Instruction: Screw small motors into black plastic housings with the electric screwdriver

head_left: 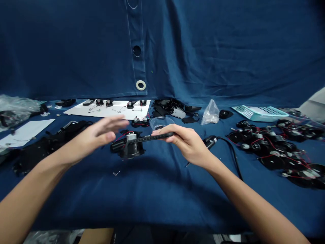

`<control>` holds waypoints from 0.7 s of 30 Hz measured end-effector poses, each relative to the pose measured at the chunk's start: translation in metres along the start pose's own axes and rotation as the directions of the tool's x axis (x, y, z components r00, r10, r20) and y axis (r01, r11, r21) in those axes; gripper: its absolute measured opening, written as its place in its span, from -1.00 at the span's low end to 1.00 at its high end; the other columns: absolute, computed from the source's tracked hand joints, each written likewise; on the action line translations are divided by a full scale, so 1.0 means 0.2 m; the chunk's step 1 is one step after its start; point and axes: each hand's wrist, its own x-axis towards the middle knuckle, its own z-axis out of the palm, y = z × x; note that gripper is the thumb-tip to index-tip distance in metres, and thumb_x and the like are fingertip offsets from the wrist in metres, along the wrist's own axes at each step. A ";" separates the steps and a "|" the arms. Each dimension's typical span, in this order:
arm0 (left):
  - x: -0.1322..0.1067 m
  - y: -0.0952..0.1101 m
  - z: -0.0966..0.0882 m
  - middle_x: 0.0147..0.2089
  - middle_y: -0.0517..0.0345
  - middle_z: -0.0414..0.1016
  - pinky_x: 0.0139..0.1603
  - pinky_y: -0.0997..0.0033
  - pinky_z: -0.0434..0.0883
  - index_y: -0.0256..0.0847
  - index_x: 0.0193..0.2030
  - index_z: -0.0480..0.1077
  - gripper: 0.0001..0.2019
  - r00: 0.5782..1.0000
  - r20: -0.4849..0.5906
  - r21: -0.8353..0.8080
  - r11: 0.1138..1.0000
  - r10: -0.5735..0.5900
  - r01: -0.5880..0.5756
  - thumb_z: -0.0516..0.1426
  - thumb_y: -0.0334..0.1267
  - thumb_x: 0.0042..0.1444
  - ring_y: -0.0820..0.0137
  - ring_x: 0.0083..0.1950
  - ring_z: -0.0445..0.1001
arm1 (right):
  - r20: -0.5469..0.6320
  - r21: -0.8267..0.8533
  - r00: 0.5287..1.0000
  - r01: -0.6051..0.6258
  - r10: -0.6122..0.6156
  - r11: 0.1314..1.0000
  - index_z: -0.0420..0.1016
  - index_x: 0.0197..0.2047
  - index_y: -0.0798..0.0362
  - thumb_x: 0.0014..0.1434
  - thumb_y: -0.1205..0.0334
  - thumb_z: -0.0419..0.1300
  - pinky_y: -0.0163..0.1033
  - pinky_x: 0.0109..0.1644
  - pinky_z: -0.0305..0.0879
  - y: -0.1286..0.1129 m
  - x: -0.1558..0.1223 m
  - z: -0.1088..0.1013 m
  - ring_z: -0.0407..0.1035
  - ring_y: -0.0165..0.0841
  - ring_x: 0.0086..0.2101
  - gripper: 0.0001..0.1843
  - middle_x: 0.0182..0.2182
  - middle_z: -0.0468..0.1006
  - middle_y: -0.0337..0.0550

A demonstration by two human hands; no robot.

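My right hand pinches one end of a long, thin black plastic part, seen edge-on above the table. At the part's left end is a round black piece with a silver motor on top; I cannot tell whether the two are joined. My left hand is open, fingers stretched out and slightly blurred, just left of the motor and apart from it. Behind the part stands a clear plastic bowl, its contents mostly hidden. A black corded tool lies beside my right hand.
Several black motor assemblies with red wires cover the right side. Farther back are a light-blue basket, a clear bag of small parts, black plastic pieces and a white sheet with motors. Dark parts lie at left. A blue curtain hangs behind.
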 end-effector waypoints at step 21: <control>1.19 -0.75 -0.53 0.01 -0.16 0.46 0.07 0.12 0.28 -0.52 0.08 0.31 -0.27 0.907 -0.361 0.660 0.627 -0.219 0.414 0.23 0.14 -0.01 -0.02 0.11 0.36 | -0.551 0.253 0.710 -0.357 0.438 0.899 0.27 0.16 0.03 0.34 0.08 0.10 -0.18 -0.26 0.54 0.41 -0.36 -0.11 0.51 -0.34 -0.26 -0.61 -0.18 0.49 -0.07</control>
